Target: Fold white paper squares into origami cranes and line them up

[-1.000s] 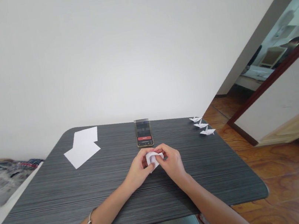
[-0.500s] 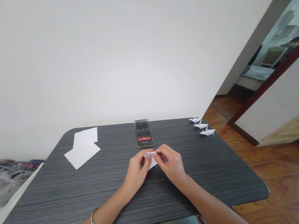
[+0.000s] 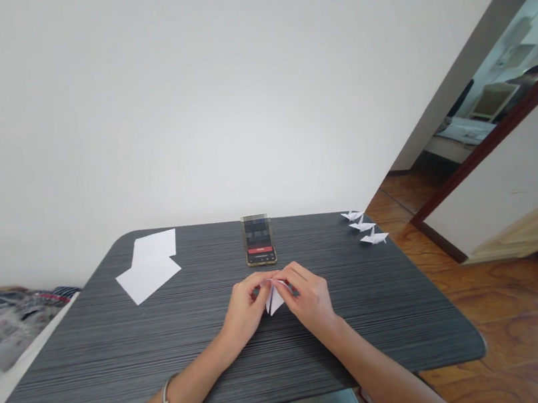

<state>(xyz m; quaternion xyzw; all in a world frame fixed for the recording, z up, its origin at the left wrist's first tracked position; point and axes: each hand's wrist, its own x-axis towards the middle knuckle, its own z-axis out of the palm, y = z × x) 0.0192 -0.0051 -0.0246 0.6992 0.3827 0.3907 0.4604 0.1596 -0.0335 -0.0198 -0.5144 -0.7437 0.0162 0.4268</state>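
Note:
Between my two hands, low over the middle of the table, is a small piece of folded white paper. Its pointed lower end faces me, with a dark slit between two flaps. My left hand pinches its upper left side between thumb and fingers. On the upper right, my right hand pinches it the same way, and the fingertips of both hands nearly meet. The fingers cover the paper's upper part.
A phone stands just beyond my hands. White paper sheets overlap at the table's back left. Three folded paper cranes line the back right edge. The dark table meets a white wall; clothes lie at left.
The folded paper has turned between my fingers: its pointed end with the slit now shows toward me, where a flatter face showed before. My hands have barely shifted.

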